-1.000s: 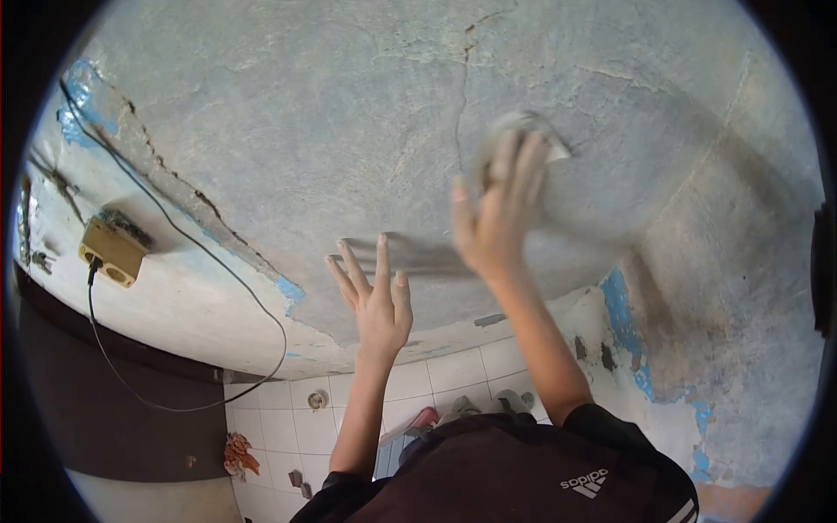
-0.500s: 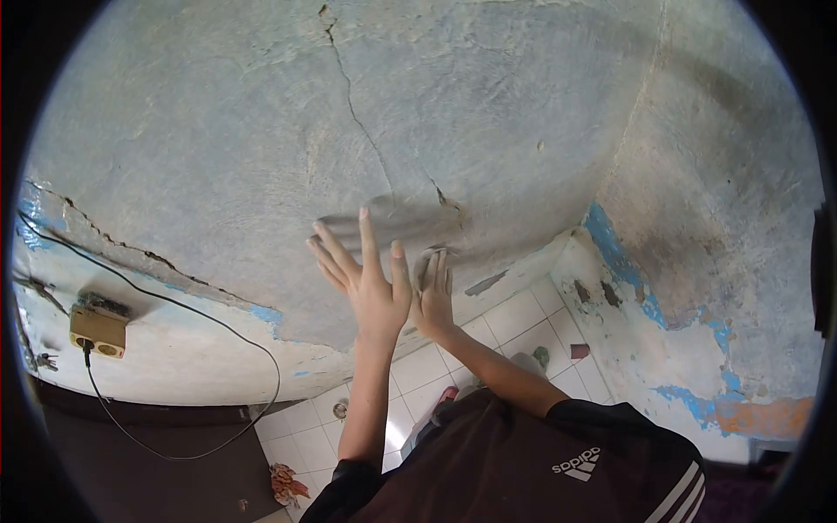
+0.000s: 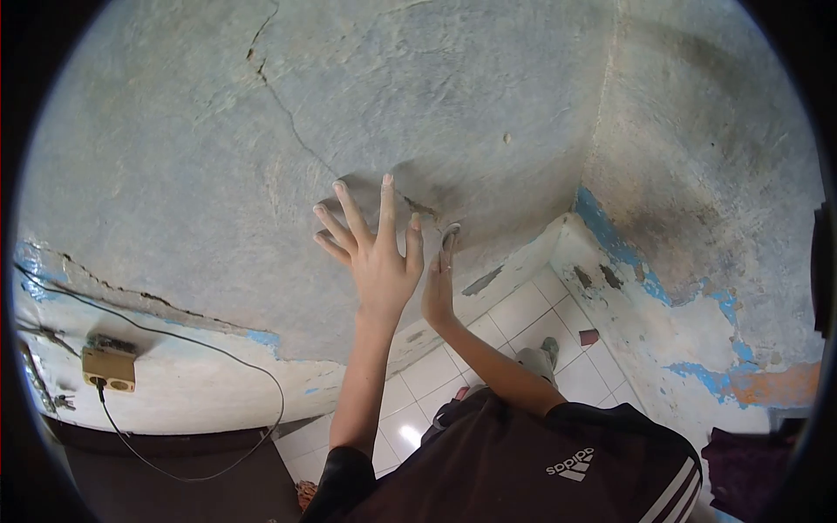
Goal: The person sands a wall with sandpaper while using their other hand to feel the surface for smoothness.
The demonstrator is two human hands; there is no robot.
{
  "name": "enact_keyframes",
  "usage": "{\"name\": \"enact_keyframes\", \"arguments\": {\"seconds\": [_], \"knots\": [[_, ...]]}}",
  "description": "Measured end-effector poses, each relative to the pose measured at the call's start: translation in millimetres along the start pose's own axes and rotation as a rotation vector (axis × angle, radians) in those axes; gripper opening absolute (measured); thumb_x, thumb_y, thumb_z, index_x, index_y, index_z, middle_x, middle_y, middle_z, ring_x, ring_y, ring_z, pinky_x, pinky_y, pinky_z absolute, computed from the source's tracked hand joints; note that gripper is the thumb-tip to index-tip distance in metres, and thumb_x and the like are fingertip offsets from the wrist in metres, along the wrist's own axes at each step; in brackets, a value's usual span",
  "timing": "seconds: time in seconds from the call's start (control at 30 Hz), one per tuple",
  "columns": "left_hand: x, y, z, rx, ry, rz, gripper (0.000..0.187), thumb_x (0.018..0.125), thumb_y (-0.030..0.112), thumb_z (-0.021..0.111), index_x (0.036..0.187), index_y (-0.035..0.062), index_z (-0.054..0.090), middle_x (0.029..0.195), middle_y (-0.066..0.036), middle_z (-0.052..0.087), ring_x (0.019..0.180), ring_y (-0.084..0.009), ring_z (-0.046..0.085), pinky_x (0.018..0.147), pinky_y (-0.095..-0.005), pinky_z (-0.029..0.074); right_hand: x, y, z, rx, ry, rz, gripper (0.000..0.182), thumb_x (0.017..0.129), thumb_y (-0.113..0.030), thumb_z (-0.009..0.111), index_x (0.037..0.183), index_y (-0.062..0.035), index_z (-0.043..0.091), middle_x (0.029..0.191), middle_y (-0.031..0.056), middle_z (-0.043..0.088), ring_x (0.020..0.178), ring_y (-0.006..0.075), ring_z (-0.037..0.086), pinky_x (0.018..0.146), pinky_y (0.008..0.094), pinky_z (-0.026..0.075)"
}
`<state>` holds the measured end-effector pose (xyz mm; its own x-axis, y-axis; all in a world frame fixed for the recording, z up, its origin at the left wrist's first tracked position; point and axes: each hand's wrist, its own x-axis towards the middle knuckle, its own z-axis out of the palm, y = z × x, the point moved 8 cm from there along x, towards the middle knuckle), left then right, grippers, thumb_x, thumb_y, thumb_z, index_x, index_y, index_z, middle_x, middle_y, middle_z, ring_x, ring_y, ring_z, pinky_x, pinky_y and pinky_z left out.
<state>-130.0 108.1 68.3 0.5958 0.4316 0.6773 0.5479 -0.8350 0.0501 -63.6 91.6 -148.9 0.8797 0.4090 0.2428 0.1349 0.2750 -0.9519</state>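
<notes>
My left hand (image 3: 377,257) lies flat on the grey plastered wall (image 3: 174,174), fingers spread, holding nothing. Just to its right, my right hand (image 3: 438,292) is seen edge-on, pressing a thin grey sanding sheet (image 3: 450,233) against the same wall, low down near the peeling lower edge. Only the rim of the sheet shows above my fingertips. Both forearms reach up from my black shirt (image 3: 523,471).
A long crack (image 3: 277,94) runs down the wall above my hands. The wall corner (image 3: 602,131) is to the right, with blue paint patches (image 3: 615,244) below. A tan socket box (image 3: 109,368) with a black cable (image 3: 270,383) hangs lower left. White floor tiles (image 3: 523,309) lie below.
My right hand has swept with the sheet from high on the right down to beside my left hand. The view has shifted, and the crack now sits further left.
</notes>
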Motion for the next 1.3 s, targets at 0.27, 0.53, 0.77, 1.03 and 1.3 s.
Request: {"name": "enact_keyframes", "arguments": {"seconds": [0.27, 0.53, 0.77, 1.03, 1.3], "knots": [[10, 13, 12, -0.015, -0.029, 0.056, 0.063, 0.099, 0.042, 0.061, 0.156, 0.0252, 0.043, 0.168, -0.028, 0.002, 0.149, -0.0584, -0.014, 0.111, -0.0786, -0.001, 41, -24, -12, 0.081, -0.010, 0.029, 0.069, 0.111, -0.032, 0.030, 0.158, 0.0104, 0.001, 0.168, 0.0278, -0.002, 0.157, 0.0374, -0.003, 0.126, 0.0431, 0.004], [15, 25, 16, -0.026, -0.029, 0.068, 0.065, 0.096, 0.038, 0.064, 0.156, 0.0272, 0.043, 0.167, -0.029, 0.008, 0.146, -0.0657, -0.003, 0.110, -0.0794, 0.006, 91, -47, -56, -0.031, 0.068, -0.084, 0.079, 0.110, -0.038, 0.037, 0.156, 0.0143, -0.002, 0.164, 0.0367, -0.006, 0.154, 0.0488, -0.004, 0.125, 0.0526, 0.003], [31, 54, 9, -0.065, -0.078, 0.095, 0.063, 0.096, 0.037, 0.065, 0.155, 0.0260, 0.045, 0.169, -0.025, 0.010, 0.150, -0.0594, -0.002, 0.116, -0.0722, 0.012, 45, -11, -19, -0.287, -0.086, -0.247, 0.077, 0.110, -0.037, 0.035, 0.155, 0.0162, 0.003, 0.163, 0.0377, -0.001, 0.154, 0.0486, -0.001, 0.126, 0.0504, 0.006], [39, 74, 31, 0.008, -0.047, 0.041, 0.065, 0.094, 0.035, 0.066, 0.155, 0.0302, 0.045, 0.169, -0.023, 0.011, 0.147, -0.0647, 0.000, 0.111, -0.0779, 0.012, 116, -51, -88, 0.064, 0.036, -0.168, 0.074, 0.109, -0.031, 0.039, 0.156, 0.0137, 0.004, 0.165, 0.0342, 0.000, 0.154, 0.0492, 0.002, 0.125, 0.0523, 0.008], [69, 122, 65, 0.011, -0.116, -0.078, 0.068, 0.095, 0.037, 0.066, 0.158, 0.0319, 0.039, 0.170, -0.024, 0.001, 0.146, -0.0633, -0.015, 0.109, -0.0812, 0.000, 219, -76, -148, -0.289, 0.073, -0.373, 0.077, 0.106, -0.032, 0.043, 0.155, 0.0160, 0.008, 0.163, 0.0382, 0.003, 0.153, 0.0524, 0.004, 0.124, 0.0554, 0.008]]}}
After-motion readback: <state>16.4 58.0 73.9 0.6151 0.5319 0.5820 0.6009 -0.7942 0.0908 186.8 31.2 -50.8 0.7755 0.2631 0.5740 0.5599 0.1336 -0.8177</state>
